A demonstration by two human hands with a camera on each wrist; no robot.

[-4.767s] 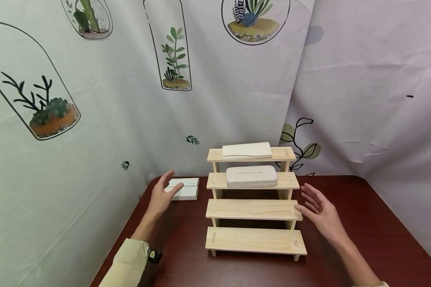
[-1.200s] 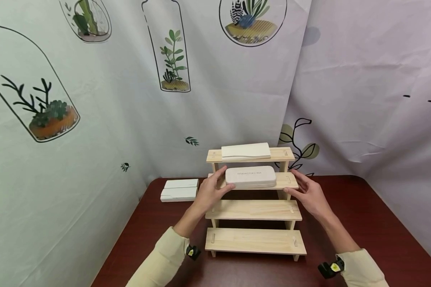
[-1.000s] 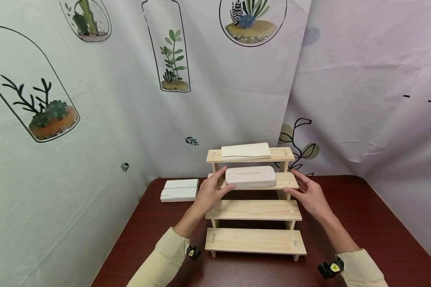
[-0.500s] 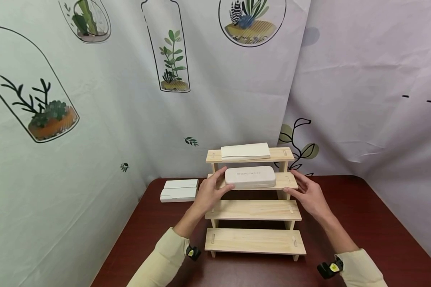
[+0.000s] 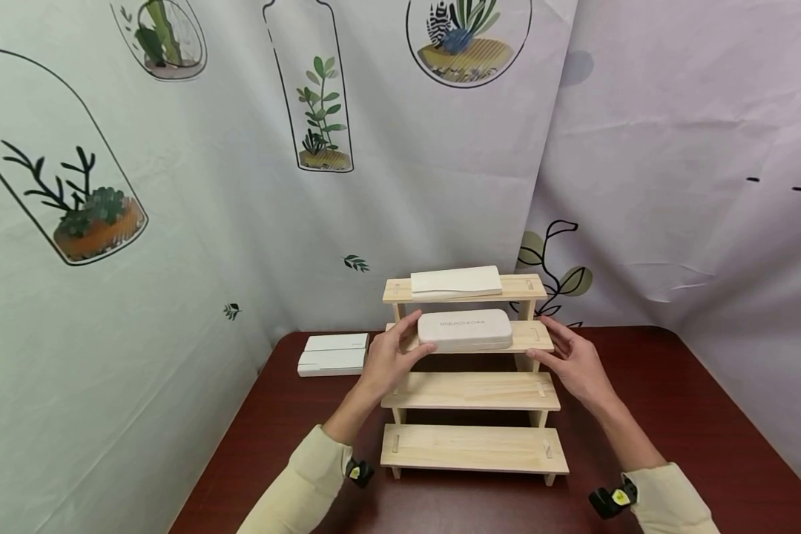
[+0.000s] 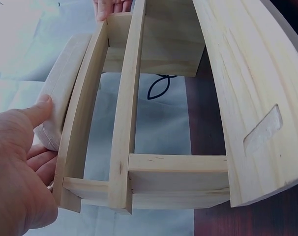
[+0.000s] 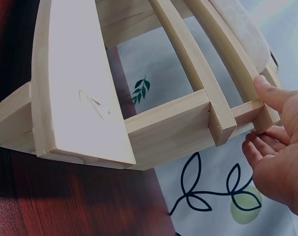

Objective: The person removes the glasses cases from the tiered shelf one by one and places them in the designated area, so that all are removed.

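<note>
A pale glasses case (image 5: 466, 330) with small lettering on its lid lies on the second shelf from the top of a stepped wooden stand (image 5: 474, 449). My left hand (image 5: 387, 362) grips the left end of the case, its thumb at the front; in the left wrist view the thumb presses on the case (image 6: 65, 93) and the other fingers go behind its end. At the same shelf's right end, my right hand (image 5: 577, 367) pinches the board, as the right wrist view shows, with the thumb on the front edge and the fingers (image 7: 262, 145) below and behind.
On the top shelf lies a flat cream folded case (image 5: 457, 282). A white box (image 5: 334, 354) sits left of the stand near the back of the dark red table (image 5: 667, 415). Printed cloth (image 5: 440, 193) hangs behind and along the sides.
Since the oldest frame, my left hand has come right from over the white box to the glasses case, and my right hand inward onto the shelf end. Both have held still for the last second.
</note>
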